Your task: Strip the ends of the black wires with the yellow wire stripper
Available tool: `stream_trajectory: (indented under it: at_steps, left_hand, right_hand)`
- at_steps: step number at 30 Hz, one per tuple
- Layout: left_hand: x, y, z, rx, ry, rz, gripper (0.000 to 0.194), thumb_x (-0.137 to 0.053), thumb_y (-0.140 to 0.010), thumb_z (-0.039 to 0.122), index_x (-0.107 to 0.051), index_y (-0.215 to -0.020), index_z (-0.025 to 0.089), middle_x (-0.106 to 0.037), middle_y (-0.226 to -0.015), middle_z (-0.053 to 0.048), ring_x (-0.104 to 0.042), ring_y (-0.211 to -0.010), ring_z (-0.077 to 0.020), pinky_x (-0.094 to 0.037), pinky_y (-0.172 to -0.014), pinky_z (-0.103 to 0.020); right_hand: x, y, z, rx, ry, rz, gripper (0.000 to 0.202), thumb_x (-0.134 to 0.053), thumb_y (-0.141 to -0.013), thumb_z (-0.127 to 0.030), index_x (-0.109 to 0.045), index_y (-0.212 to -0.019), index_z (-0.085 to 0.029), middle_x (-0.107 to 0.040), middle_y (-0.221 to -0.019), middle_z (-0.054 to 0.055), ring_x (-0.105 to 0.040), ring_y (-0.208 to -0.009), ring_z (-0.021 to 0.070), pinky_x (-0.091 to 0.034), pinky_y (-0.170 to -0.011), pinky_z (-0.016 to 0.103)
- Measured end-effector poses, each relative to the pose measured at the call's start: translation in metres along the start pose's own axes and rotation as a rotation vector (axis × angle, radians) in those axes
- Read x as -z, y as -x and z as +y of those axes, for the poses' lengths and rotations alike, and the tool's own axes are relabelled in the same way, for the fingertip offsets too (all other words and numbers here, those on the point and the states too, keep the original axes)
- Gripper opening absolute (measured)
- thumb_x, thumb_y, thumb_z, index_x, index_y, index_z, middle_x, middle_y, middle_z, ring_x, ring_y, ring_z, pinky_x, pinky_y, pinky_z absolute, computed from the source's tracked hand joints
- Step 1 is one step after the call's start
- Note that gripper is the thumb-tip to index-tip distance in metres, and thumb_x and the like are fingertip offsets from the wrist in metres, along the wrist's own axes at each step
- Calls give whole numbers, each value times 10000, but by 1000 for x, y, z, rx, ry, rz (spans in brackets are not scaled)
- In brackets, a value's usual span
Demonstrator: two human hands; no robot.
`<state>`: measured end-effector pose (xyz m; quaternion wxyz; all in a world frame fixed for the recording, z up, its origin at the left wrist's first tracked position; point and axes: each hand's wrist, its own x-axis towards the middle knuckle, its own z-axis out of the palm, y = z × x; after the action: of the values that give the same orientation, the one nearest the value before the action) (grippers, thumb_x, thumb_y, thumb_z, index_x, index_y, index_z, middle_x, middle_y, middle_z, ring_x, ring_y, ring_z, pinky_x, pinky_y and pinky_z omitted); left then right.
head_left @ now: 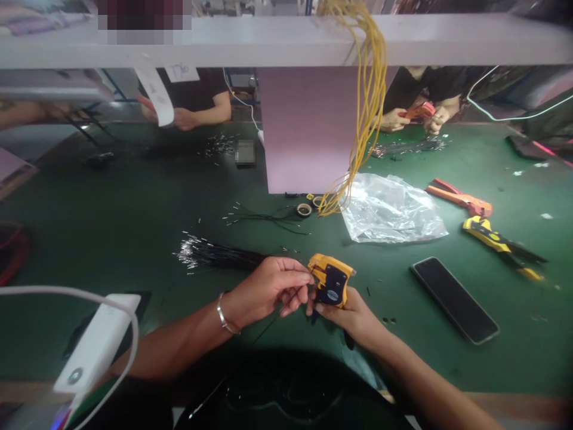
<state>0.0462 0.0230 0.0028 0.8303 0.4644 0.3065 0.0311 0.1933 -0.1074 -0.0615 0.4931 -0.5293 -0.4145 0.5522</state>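
My right hand [344,313] is wrapped round a yellow and black wire stripper [333,280], its head tilted up and to the left. Close by on the left, my left hand [286,283] pinches a thin black wire [267,329] at the tool's jaws; the wire's tail hangs down below the fingers. Whether the wire's end lies inside the jaws is hidden by the fingertips. Beyond my left wrist lies a bundle of black wires [224,254] with bright metal ends pointing left. A few loose black wires [264,216] are spread out farther back.
Right of my hands are a phone [454,298], yellow-black pliers [492,239], orange pliers [465,196] and a clear plastic bag [394,209]. Yellow wires [369,95] hang from the shelf [250,42]. A white power strip [96,340] stands at left. Co-workers' hands work across the table.
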Motion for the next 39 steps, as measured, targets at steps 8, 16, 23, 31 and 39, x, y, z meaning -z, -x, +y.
stream_trajectory:
  at_steps: [8, 16, 23, 31, 39]
  left_hand:
    - [3, 2, 1, -2, -2, 42, 117, -630, -784, 231, -625, -768, 115, -593, -533, 14, -438, -334, -40, -302, -305, -162]
    - [3, -1, -3, 15, 15, 24, 121, -638, -783, 222, -604, -745, 112, -601, -544, 7, -460, -345, -49, -341, -307, -153]
    - [6, 1, -2, -31, -51, 79, 144, -641, -762, 248, -628, -783, 106, -598, -546, 1, -455, -362, -55, -328, -314, -156]
    - [22, -4, -1, -203, -478, 268, 146, -604, -768, 228, -685, -804, 112, -559, -564, 25, -453, -452, -56, -348, -398, -161]
    - [38, -2, 4, -637, -1001, 309, 148, -599, -847, 198, -744, -833, 170, -677, -766, -25, -610, -706, -111, -475, -671, -231]
  right_hand:
    - [1, 0, 2, -12, -22, 8, 157, -665, -823, -334, -666, -856, -181, -697, -795, 67, -619, -750, 219, -481, -724, 360]
    - [0, 1, 3, -16, -14, 6, 189, -666, -827, -353, -650, -854, -167, -694, -795, 71, -622, -753, 218, -481, -734, 364]
    - [3, 2, 4, -13, -70, -14, 155, -681, -829, -318, -665, -864, -168, -703, -792, 62, -630, -747, 207, -485, -724, 347]
    - [2, -2, 0, -35, -270, -5, 169, -726, -787, -291, -666, -889, -169, -693, -767, 39, -650, -736, 205, -509, -743, 364]
    - [4, -3, 5, -38, -373, -6, 186, -766, -749, -265, -678, -879, -164, -684, -774, 36, -668, -718, 202, -523, -736, 369]
